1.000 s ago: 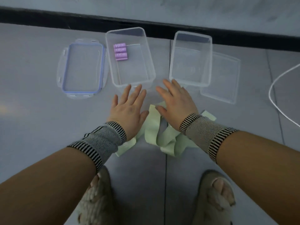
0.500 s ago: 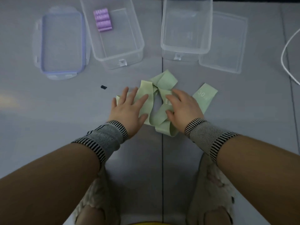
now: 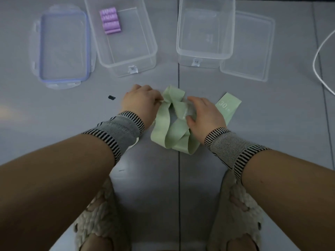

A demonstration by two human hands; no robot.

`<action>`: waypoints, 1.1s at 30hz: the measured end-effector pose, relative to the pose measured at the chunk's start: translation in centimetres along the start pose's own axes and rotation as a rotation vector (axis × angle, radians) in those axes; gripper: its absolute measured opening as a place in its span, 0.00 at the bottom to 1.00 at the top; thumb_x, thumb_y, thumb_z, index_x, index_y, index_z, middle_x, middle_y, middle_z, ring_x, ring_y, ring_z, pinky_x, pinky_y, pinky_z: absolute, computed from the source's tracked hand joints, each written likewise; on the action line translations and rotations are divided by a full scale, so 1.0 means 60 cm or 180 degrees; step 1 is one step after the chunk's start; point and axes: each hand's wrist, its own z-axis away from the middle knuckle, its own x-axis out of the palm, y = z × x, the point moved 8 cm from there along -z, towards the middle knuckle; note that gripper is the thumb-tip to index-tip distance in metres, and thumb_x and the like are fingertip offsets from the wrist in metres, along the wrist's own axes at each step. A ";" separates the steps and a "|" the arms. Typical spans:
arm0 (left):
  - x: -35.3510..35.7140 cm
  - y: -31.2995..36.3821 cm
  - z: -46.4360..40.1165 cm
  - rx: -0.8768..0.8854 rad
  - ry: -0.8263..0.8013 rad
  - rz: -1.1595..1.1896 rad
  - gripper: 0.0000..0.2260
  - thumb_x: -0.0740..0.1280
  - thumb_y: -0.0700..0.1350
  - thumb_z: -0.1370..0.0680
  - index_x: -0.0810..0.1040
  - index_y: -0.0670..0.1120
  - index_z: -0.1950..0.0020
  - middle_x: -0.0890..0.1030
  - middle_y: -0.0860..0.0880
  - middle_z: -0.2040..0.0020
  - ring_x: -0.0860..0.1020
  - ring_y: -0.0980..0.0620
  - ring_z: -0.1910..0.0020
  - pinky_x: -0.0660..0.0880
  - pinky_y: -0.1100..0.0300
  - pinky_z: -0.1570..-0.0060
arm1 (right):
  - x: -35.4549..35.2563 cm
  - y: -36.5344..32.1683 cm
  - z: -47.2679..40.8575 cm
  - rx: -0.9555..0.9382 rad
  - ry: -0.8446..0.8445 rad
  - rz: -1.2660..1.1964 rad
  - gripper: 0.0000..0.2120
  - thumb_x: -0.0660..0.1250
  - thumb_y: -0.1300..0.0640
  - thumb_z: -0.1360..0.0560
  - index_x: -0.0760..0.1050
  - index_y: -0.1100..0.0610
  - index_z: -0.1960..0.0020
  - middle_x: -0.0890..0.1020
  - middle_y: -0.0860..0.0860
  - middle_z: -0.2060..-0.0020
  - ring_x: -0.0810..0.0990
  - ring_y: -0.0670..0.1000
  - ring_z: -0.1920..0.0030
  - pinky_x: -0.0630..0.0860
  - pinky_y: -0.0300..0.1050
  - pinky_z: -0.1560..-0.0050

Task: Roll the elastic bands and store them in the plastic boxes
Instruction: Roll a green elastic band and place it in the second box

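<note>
Pale green elastic bands [image 3: 169,127] in a loose tangle on the grey floor [image 3: 272,113], just in front of the two clear plastic boxes. Left hand [image 3: 139,104] at the tangle's left edge, fingers curled, pinching a strip near its top. Right hand [image 3: 204,113] on the right side of the tangle, fingers bent down over a crossing of strips and gripping it (how firmly cannot be told). One band end [image 3: 228,104] sticking out to the right of that hand, printed "30". Striped grey wrist sleeves on both forearms.

Left box [image 3: 126,57] open, with four rolled purple bands [image 3: 110,21] side by side in its far left corner. Right box [image 3: 204,51] open, nothing visible inside. Blue-rimmed lid [image 3: 63,49] flat on the floor left of the left box; clear lid [image 3: 248,48] flat beside the right box, touching it. Small dark speck [image 3: 111,97] on the floor left of the left hand. White cable [image 3: 320,57] curving along the right edge. Two fluffy slippers [image 3: 97,216] at the bottom.
</note>
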 end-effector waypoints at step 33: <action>0.114 -0.030 0.095 -0.0106 -0.1392 -0.0261 0.32 0.58 0.54 0.23 0.45 0.51 0.23 0.41 0.51 0.22 0.43 0.51 0.24 0.48 0.49 0.26 | 0.005 0.065 -0.014 0.1641 0.0243 -0.1291 0.18 0.61 0.58 0.22 0.70 0.57 0.33 0.77 0.54 0.38 0.76 0.54 0.40 0.69 0.42 0.42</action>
